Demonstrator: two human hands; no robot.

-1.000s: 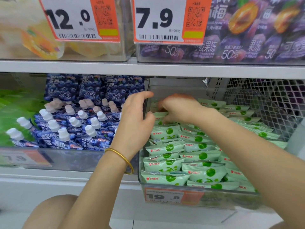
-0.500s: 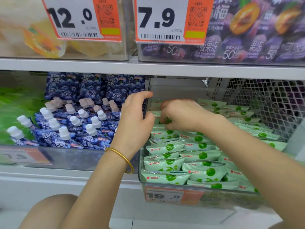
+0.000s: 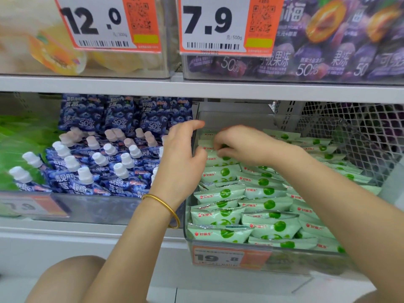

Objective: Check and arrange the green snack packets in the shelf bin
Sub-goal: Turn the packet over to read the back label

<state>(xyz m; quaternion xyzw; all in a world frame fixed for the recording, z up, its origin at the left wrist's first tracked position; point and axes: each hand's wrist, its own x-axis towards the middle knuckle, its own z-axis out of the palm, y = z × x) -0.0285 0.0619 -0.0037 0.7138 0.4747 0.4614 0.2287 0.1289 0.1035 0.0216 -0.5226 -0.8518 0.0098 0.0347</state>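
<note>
Several pale green snack packets (image 3: pixel 220 217) with green circles lie in rows in a clear shelf bin (image 3: pixel 190 239) at centre right. My right hand (image 3: pixel 247 143) reaches over them to the bin's back left, its fingers curled and pinching a green packet (image 3: pixel 220 159) there. My left hand (image 3: pixel 181 149), with a gold bangle on the wrist, is at the bin's left wall. Its fingers are loosely curved over the wall's top and its thumb tip touches the same back packets. The packets under my right forearm are hidden.
Left of the bin is a bin of blue spouted jelly pouches (image 3: pixel 98 162) with white caps. A white wire mesh divider (image 3: pixel 354 136) stands to the right. The upper shelf (image 3: pixel 196 88) hangs close overhead with price tags (image 3: pixel 209 25). An orange 19.8 tag (image 3: pixel 220 256) fronts the bin.
My right hand has drawn slightly forward from the bin's back wall and its fingers have curled tighter on a back packet. My left hand has hardly moved.
</note>
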